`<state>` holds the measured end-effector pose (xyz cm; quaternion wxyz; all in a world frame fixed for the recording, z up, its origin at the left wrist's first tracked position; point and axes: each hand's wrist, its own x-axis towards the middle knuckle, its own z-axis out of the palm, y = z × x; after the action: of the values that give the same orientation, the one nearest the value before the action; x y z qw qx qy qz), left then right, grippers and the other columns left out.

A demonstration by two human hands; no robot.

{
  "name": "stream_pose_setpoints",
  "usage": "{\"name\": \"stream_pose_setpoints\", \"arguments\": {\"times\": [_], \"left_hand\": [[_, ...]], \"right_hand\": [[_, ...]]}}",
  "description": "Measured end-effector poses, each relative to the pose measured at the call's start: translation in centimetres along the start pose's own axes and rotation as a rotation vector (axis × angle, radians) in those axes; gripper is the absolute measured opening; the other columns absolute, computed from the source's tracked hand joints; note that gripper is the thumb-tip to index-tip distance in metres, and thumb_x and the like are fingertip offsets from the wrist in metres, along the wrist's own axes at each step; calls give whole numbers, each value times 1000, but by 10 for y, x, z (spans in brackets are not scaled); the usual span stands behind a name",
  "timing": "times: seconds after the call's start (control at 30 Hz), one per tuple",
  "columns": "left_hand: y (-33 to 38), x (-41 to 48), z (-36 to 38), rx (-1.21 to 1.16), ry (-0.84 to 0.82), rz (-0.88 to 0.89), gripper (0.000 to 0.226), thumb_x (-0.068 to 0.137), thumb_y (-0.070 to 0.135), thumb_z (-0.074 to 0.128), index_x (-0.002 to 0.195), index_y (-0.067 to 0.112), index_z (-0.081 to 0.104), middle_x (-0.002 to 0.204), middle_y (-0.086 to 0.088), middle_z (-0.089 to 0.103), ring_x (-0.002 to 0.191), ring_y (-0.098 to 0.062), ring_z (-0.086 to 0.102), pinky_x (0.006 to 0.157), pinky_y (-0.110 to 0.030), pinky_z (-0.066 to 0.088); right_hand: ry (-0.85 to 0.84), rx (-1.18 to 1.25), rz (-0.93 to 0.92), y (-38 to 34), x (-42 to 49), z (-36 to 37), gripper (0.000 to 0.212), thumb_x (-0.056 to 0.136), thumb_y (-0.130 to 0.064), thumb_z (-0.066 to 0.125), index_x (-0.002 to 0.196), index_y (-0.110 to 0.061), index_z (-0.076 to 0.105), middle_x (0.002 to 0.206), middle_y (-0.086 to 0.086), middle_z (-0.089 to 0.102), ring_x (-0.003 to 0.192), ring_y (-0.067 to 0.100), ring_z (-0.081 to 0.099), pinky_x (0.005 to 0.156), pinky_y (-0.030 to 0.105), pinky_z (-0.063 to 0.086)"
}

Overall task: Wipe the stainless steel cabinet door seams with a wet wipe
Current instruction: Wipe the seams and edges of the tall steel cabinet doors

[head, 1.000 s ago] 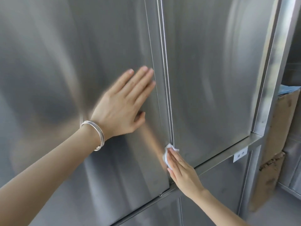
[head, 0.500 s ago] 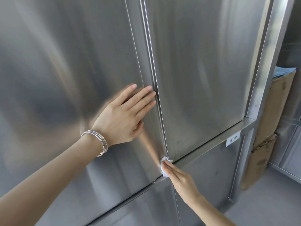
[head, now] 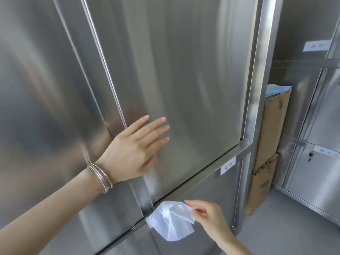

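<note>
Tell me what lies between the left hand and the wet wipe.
In the head view, only bare steel separates left hand from wet wipe: the door's lower corner and the horizontal seam.

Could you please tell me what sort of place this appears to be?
Probably a storage or supply room in an institutional or commercial building. Tall stainless steel cabinet doors fill the wall, small paper labels mark the compartments, and brown cardboard boxes stand stacked in the gap beside the cabinet.

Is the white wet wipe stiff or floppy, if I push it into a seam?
Probably floppy: the wet wipe hangs crumpled below the right hand pinching its edge. Likely very light: a small pinch alone carries it. It may bunch when pushed.
</note>
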<state>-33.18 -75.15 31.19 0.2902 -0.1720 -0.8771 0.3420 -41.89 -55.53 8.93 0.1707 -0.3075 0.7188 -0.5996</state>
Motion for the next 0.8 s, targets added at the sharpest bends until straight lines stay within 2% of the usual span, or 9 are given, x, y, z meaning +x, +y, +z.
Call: {"name": "stream_pose_setpoints", "arguments": {"times": [0.1,0.27,0.43,0.67,0.8], "left_hand": [[1,25,20,32,-83,24,41,85,16,45,118,10,68,136,-11,57,138,-29,39,113,-50,28],[17,15,31,31,-165,-44,41,81,15,50,117,11,68,135,-9,58,137,-28,42,113,-49,28],[58,34,42,6,-203,-134,43,83,17,44,118,12,68,133,-8,60,134,-27,46,113,-48,27],[130,86,61,-98,-101,-246,29,85,26,57,108,16,73,123,-2,66,132,-22,46,109,-45,33],[165,117,71,-152,-58,-361,37,86,42,61,112,16,72,118,4,67,127,-19,49,108,-43,35]], "right_hand": [[-38,-10,18,-7,11,-15,45,79,8,55,88,-32,73,85,-28,70,87,-4,66,75,13,49],[-122,-36,-44,-21,34,-64,39,82,9,51,97,-17,75,91,-18,72,89,-8,64,77,9,47],[-156,-63,-120,-29,66,-132,42,82,12,48,91,-18,77,91,-19,73,91,-5,64,78,9,46],[-187,6,-151,-44,96,-205,41,87,9,49,93,-22,74,91,-16,73,85,3,65,70,10,45],[-143,129,-162,-62,100,-245,34,88,7,51,95,-16,74,95,-11,74,92,6,66,80,18,51]]}}
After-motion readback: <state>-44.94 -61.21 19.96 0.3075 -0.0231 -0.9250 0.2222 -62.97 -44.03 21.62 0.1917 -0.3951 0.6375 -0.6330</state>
